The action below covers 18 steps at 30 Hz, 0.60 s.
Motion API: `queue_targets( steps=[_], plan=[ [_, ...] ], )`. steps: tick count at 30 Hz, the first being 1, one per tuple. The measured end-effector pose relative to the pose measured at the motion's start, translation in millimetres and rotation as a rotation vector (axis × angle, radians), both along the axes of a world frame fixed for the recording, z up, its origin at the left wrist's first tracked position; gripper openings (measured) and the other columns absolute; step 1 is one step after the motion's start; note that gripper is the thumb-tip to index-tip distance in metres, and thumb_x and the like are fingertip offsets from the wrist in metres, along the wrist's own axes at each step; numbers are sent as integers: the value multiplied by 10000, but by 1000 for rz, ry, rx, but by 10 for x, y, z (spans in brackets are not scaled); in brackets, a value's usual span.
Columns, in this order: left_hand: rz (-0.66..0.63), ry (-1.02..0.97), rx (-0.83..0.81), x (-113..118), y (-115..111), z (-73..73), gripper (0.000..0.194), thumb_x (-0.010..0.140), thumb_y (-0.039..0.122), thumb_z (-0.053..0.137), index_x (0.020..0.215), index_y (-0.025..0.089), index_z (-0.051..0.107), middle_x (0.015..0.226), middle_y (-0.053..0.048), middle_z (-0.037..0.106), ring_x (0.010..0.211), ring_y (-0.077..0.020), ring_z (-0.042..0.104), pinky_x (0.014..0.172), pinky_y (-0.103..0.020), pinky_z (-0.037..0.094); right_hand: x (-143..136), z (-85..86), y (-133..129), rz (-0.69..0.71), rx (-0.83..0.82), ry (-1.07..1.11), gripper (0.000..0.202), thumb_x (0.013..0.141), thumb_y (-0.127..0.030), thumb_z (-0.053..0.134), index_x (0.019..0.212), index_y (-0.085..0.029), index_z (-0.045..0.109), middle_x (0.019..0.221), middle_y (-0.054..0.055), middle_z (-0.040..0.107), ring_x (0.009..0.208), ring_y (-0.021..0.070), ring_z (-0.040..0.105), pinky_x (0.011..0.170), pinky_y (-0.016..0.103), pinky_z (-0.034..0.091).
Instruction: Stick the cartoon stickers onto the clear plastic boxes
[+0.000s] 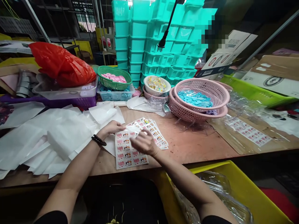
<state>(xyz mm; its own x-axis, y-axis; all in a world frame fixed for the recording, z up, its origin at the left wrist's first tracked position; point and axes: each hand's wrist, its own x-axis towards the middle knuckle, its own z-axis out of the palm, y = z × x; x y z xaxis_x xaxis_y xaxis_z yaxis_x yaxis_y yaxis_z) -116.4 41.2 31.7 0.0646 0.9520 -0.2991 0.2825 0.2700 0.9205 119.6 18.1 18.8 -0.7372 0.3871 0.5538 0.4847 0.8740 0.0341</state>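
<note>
Sheets of cartoon cat stickers [127,152] lie overlapping on the wooden table [187,146] in front of me. My left hand [114,127], with a dark beaded bracelet on the wrist, is closed at the upper left of the nearest sheet, its fingertips pinching an edge that looks whitish and thin. Over the middle of the same sheet is my right hand [144,142], fingers curled and slightly blurred. Whatever it may hold is too small or blurred to make out.
White backing papers [67,133] spread over the left side. Along the back are a green basket [114,81] of pink pieces, a white bowl [157,92] and pink baskets [198,115] with blue pieces. A yellow bin [247,186] of clear plastic cases stands below the table's right front edge.
</note>
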Motion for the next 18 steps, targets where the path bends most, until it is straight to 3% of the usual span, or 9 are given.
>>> queue_targets(
  steps=[3, 5, 8, 11, 14, 16, 18],
  plan=[
    [90, 127, 160, -42, 54, -11, 180, 512, 280, 880, 560, 202, 726, 608, -46, 696, 687, -235, 643, 662, -294, 481, 285, 257, 599, -556, -130, 289, 333, 966, -199, 450, 1220, -191, 666, 845, 86, 659, 859, 236, 571, 929, 445, 381],
    [146, 178, 273, -18, 27, 12, 194, 516, 255, 885, 654, 216, 754, 824, -83, 754, 952, -311, 663, 864, -344, 494, 503, 464, 1040, -742, -181, 326, 472, 951, -117, 371, 1390, -71, 537, 1024, 193, 657, 964, 281, 571, 889, 448, 394],
    [168, 245, 451, 93, -78, 83, 296, 587, 272, 865, 867, 215, 787, 1173, -124, 710, 1229, -362, 563, 1096, -423, 387, 755, 680, 1501, -748, -229, 276, 613, 879, -32, 379, 1490, 4, 391, 1054, 243, 654, 900, 270, 603, 803, 414, 419],
    [122, 272, 592, 216, -193, 174, 336, 726, 329, 781, 1044, 220, 770, 1256, -130, 663, 1191, -339, 597, 1090, -461, 414, 841, 711, 1601, -730, -246, 249, 722, 851, -57, 442, 1558, -70, 294, 980, 183, 691, 793, 252, 616, 748, 390, 451],
    [113, 184, 620, 309, -253, 253, 444, 789, 367, 729, 1213, 237, 703, 1302, -122, 627, 1074, -294, 653, 987, -439, 506, 809, 618, 1397, -666, -157, 250, 784, 880, -112, 426, 1606, -98, 132, 976, 161, 705, 782, 269, 620, 731, 397, 483],
    [105, 128, 643, 377, -252, 276, 572, 768, 369, 753, 1313, 242, 637, 1402, -129, 557, 1158, -301, 624, 1030, -437, 487, 768, 547, 1164, -566, -71, 214, 784, 909, -127, 389, 1616, -109, 49, 979, 152, 707, 790, 270, 617, 735, 398, 494],
    [74, 87, 643, 476, -223, 266, 760, 699, 371, 819, 1400, 238, 557, 1526, -144, 438, 1339, -337, 505, 1144, -456, 386, 724, 507, 917, -455, -13, 141, 767, 934, -122, 351, 1616, -111, 0, 965, 145, 707, 782, 265, 605, 738, 395, 498]
  ],
)
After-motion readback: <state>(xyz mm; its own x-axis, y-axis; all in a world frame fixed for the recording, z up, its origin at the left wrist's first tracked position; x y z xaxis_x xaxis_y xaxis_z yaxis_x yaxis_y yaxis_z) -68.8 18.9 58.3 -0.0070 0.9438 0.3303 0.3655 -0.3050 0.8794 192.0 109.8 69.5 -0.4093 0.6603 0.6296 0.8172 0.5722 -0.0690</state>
